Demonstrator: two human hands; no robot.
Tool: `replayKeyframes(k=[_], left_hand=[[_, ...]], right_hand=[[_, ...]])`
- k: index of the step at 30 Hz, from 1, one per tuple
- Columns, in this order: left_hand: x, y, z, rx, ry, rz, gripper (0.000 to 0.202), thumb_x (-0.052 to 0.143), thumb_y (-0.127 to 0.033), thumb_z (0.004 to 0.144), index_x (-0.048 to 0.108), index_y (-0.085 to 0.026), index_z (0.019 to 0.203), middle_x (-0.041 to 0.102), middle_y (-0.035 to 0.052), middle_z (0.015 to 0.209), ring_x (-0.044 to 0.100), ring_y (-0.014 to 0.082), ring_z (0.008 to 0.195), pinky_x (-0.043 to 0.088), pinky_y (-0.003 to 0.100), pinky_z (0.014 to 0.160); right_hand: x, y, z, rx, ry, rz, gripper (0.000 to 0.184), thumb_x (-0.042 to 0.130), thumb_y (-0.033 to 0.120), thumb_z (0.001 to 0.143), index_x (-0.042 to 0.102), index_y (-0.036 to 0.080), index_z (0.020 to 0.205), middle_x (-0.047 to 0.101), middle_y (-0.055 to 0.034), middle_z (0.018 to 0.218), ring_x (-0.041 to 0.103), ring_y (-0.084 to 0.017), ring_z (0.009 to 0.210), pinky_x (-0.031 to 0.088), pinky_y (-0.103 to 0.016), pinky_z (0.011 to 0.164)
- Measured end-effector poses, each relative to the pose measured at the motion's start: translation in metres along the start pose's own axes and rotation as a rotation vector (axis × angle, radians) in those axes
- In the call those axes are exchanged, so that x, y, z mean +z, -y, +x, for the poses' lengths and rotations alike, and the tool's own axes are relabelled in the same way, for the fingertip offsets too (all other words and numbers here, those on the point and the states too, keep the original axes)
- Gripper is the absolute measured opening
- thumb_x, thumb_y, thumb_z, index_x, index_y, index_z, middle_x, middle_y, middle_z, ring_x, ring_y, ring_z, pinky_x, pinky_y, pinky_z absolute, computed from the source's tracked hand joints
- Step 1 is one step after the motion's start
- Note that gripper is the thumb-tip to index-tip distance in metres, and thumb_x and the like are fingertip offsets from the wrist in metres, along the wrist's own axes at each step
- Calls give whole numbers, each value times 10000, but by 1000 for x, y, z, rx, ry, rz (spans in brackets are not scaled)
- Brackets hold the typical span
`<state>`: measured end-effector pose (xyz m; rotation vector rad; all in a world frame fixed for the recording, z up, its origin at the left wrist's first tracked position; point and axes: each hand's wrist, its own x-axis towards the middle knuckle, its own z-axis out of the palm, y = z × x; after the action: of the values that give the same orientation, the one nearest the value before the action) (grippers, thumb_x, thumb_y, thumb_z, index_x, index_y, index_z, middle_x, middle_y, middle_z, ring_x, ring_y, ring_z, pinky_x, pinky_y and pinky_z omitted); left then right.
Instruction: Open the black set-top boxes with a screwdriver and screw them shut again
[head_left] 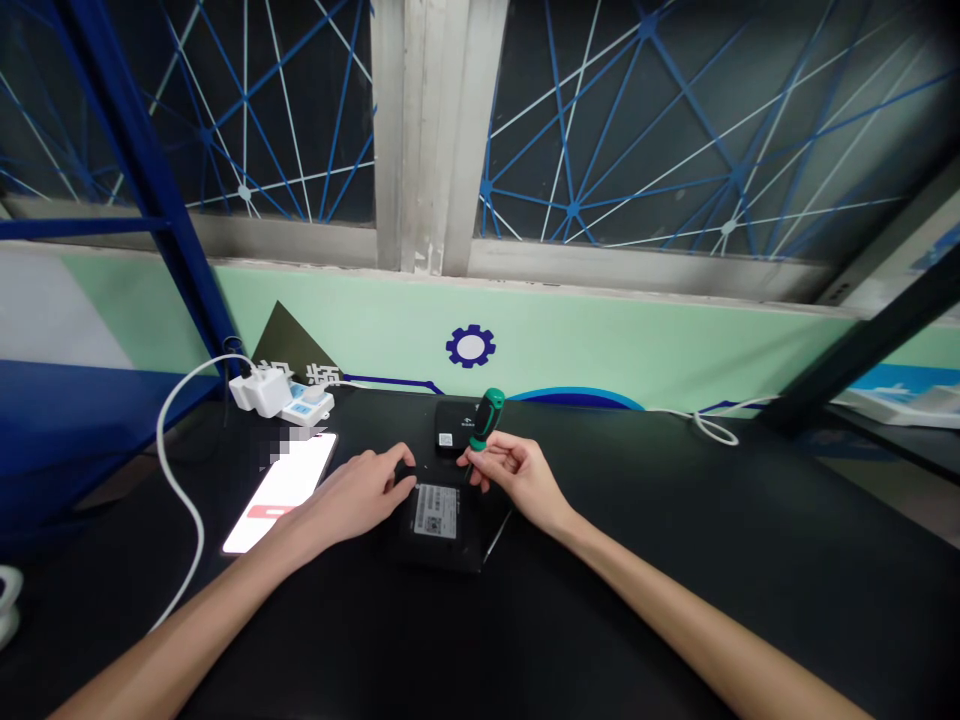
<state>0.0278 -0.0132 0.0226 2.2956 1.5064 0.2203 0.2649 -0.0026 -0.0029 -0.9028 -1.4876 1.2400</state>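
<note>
The right hand (523, 472) pinches a green-handled screwdriver (488, 414) at a labelled device (436, 512), seemingly unopened; whether the left hand (364, 490) grips it is unclear.

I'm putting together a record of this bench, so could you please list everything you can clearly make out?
Table: 1, black, foreground
Labelled device: 1, black with white label, on the table
Screwdriver: 1, green and black, at the device's far right corner
Small box: 1, black, behind the device
Phone: 1, lit white screen, left of the device
Power strip: 1, white and blue, back left
Charger: 1, white, beside the strip
Cables: at least 2, white, left and back right
Wall: 1, pale green, behind the table
Window panes: 2, dark, above the wall
Frame bars: several, blue, left
Left hand: 1, bare, by the device's far left corner
Right hand: 1, bare, holding the screwdriver
</note>
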Motion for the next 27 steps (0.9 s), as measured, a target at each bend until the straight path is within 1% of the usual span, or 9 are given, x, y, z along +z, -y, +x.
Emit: replayKeyframes(k=[3,8,16,20,22,24,27], left_hand=[[1,2,1,-3,7,-14,341,372,-482,959,543,-266,1161,604,-17,663,603,222,708,323,288,577],[3,4,2,5,5,-24,326,375,-480,967,541,-269,1151,595,-30,646,581,202,650,310,280,564],[2,4,2,-6,12,-25,357,376,-499,961,550,-264,1167,619,-19,670,596,211,694,314,281,572],[1,3,1,-4,4,-16,366,365,-497,958,555,-261,1164,625,-1,685,612,238,779,348,294,607],[1,2,0,-4,3,-9,363,364,-497,957,553,-264,1161,625,1,681,610,247,797,354,298,616],[0,1,0,-6,3,-6,357,367,-494,955,553,-265,1156,623,-1,675,609,247,792,348,297,612],[0,1,0,-10,9,-16,350,373,-488,955,550,-267,1160,619,-10,674,609,228,737,329,288,588]], right_hand=[[1,2,-1,-9,6,-11,357,789,505,757,662,172,767,711,-40,717,602,-128,562,508,-264,539],[0,3,-1,-32,-29,-4,358,788,511,752,654,179,741,728,-58,773,593,-133,566,518,-280,547],[-2,2,-1,-56,-42,10,337,789,498,761,692,177,794,728,-60,796,601,-133,593,515,-281,557],[0,2,-3,-45,-26,-9,356,790,512,754,684,174,790,727,-62,801,620,-139,612,520,-275,562],[2,1,-4,-38,-17,-17,365,785,518,758,677,172,797,715,-52,767,631,-143,608,526,-273,561],[3,0,-4,-28,-19,-14,362,796,506,751,664,174,809,689,-26,685,639,-148,589,538,-278,564],[5,-2,-2,-5,-45,9,368,843,471,703,632,178,770,652,6,593,652,-154,562,561,-287,568]])
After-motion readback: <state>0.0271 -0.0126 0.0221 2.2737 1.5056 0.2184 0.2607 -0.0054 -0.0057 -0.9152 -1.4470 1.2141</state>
